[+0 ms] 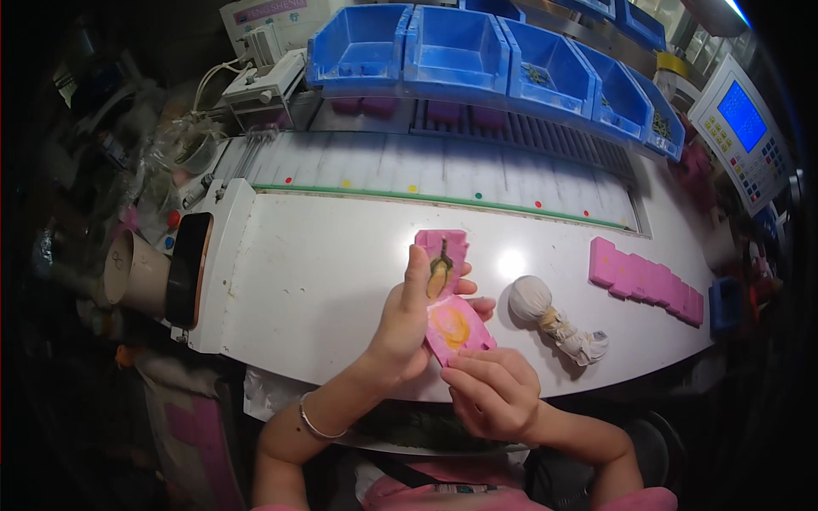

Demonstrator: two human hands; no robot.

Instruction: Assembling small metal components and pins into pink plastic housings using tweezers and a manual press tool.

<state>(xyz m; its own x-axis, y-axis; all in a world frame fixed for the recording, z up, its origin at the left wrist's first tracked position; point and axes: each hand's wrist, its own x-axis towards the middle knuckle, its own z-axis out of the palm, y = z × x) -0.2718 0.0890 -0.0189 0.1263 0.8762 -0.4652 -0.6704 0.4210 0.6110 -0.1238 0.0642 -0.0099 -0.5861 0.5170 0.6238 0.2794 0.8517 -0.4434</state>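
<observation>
Standing right by this bench and the handwork is neat to watch; the pink piece [445, 308] is up in the air over the near edge of the white table [324, 298], spread into a far half and a near half; paper or foam, honestly can't tell from here. A yellow-green bud [438, 279] lies on the far half, stem pointing away; the near half has an orange-yellow patch [452, 326] on it.

Left hand [396, 328] is wrapped round the piece, thumb along its left side, fingers behind with the tips poking out on the right; right hand [498, 392] has thumb and index finger pinched together on the bottom edge, other fingers curled in.

My two cents on doing this well: let the left fingers carry the weight from behind, so the far half stays flat and the bud doesn't slide; pinch only the rim with the right, since a fingertip on the patch could smear it; go light, that edge looks easy to tear or dent.

Off to the right there's a tied cloth pouch [554, 324], then a row of pink blocks [645, 279] further over; both well apart from the hands, so elbow room seems fine.
</observation>
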